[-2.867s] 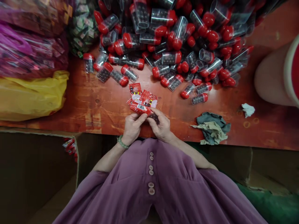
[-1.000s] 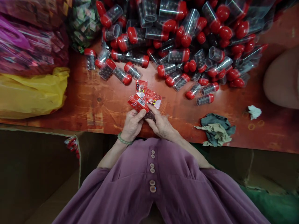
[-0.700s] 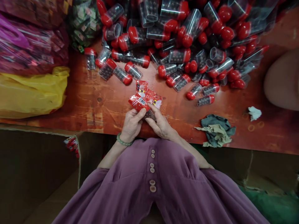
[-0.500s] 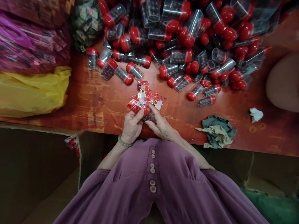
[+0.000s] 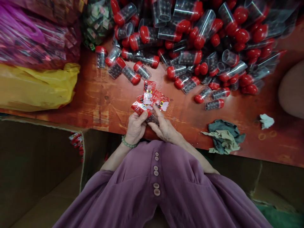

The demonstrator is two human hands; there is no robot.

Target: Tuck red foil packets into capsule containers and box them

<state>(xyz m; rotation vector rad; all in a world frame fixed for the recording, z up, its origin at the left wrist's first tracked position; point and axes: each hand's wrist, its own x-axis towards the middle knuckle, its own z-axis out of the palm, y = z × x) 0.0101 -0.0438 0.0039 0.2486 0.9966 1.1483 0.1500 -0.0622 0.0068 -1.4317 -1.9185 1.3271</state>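
My left hand (image 5: 136, 127), with a green bead bracelet, pinches a shiny red packet (image 5: 140, 107) between thumb and fingers. My right hand (image 5: 165, 127) is beside it, its index finger reaching onto the red packets and its thumb at a dark, clear-walled tube (image 5: 151, 118) that lies between both hands. Two more red packets with cartoon prints lie just beyond my fingers, one upright (image 5: 149, 91) and one slanted (image 5: 160, 100). The lower end of the tube is partly hidden by my fingers.
Many red-capped clear tubes (image 5: 190, 58) are heaped at the back of the wooden table (image 5: 114, 104). Pink (image 5: 54, 41) and yellow (image 5: 38, 87) bags stand left. Crumpled cloths (image 5: 224, 136) and white tissue (image 5: 266, 121) lie right. An open cardboard box (image 5: 42, 125) is below left.
The view has shifted, so the table items appear farther right. The packet in my left hand has tilted, and its barcode no longer shows. Both hands stay nearly in place.
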